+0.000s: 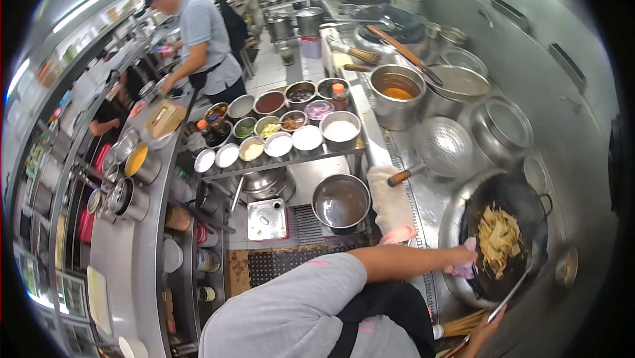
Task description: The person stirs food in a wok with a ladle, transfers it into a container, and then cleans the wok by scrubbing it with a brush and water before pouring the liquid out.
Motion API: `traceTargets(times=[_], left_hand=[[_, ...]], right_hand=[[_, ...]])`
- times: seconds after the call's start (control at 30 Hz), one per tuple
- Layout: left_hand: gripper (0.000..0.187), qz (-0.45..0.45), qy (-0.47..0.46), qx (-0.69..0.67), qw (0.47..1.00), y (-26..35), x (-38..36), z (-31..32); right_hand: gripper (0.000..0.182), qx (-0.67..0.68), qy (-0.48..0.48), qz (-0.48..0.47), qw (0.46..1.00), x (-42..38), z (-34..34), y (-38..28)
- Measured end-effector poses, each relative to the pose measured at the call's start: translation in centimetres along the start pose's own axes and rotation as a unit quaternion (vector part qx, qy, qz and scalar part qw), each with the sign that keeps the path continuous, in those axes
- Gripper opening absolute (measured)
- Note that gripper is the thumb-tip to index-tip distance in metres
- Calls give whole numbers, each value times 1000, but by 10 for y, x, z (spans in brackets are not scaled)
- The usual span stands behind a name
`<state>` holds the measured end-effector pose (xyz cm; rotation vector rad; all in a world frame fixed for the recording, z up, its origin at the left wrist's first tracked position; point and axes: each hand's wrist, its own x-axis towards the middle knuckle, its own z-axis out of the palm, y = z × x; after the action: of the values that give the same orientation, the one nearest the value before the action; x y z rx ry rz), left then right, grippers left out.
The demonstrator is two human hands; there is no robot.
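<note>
Flat, pale noodle-like food (497,242) lies in a dark wok (477,207) on the stove at the right. My left hand (458,260) is closed around a purple cloth (467,269) at the wok's near left rim. Below it, my right hand (488,329) grips the long handle of a metal cooking tool (510,297), whose far end reaches into the wok. Whether that end is a ladle or a spatula cannot be made out. A bamboo brush (463,324) lies beside my right hand.
A perforated strainer (443,146) and a pot of brown liquid (397,92) stand beyond the wok. Several seasoning containers (307,138) fill a rack at centre, above a large pot (340,200). A co-worker (204,34) stands at the left counter (126,252).
</note>
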<state>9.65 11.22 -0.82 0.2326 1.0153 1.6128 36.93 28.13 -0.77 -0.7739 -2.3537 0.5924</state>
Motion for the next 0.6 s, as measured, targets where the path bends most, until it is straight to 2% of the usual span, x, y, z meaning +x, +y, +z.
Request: traceTargets(times=[0.07, 0.13, 0.17, 0.2, 0.3, 0.33, 0.43, 0.53, 0.6], left_hand=[[18, 3, -16, 7, 1000, 2, -3, 2], [18, 3, 8, -1, 1000, 1, -4, 6], [19, 2, 19, -3, 1000, 3, -4, 7], [18, 1, 25, -3, 1000, 4, -7, 8], [18, 9, 20, 0, 1000, 4, -7, 7], [18, 6, 20, 4, 1000, 4, -5, 6], [18, 3, 13, 5, 1000, 3, -7, 6], [19, 18, 6, -4, 1000, 3, -9, 7], [19, 26, 11, -2, 1000, 2, -8, 7]], right_hand=[[59, -23, 34, -26, 999, 0, 7, 12], [42, -5, 47, -93, 995, 2, -1, -28], [43, 4, 55, -124, 991, -1, -8, -59], [45, 88, 49, -109, 989, -5, -14, -96], [46, 87, 51, -192, 976, -2, -18, -104], [45, 74, 52, -175, 980, -3, -20, -104], [43, 0, -3, -35, 999, -8, -28, -108], [44, -57, 53, -54, 996, -8, -12, -68], [47, -64, 27, -15, 997, -9, -14, -67]])
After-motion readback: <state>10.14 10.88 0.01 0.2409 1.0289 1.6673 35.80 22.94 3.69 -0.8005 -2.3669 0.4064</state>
